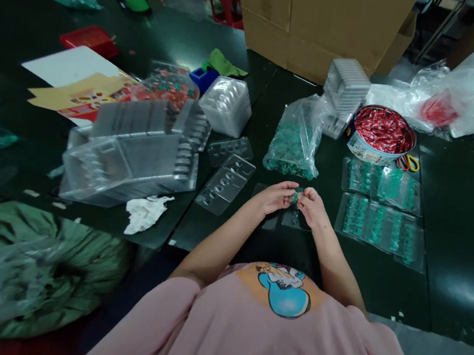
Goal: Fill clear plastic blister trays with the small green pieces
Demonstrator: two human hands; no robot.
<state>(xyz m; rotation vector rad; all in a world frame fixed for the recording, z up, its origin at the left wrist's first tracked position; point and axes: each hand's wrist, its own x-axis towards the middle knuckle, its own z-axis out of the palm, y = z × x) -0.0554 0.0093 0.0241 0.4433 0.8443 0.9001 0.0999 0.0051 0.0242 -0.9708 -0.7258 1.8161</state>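
The small green piece point(295, 197) is located between the fingertips of both hands, directly above the near edge of the dark table. The left hand point(279, 198) and the right hand point(312, 207) each grasp it in a pinch, fingers curled inward. A clear tray point(295, 218) lies flat beneath the hands, partly hidden by them. Just beyond the hands stands a plastic bag point(294, 141) containing green pieces. To the right, two filled trays point(383, 228) lie one behind the other, their rows holding green pieces. Behind these are scissors point(408, 163) and a round tin point(370, 155) of red packets point(384, 130). To the left, a stack of clear trays point(133, 159) sits near a crumpled white tissue point(145, 215). A cardboard box point(322, 27) stands at the far side.
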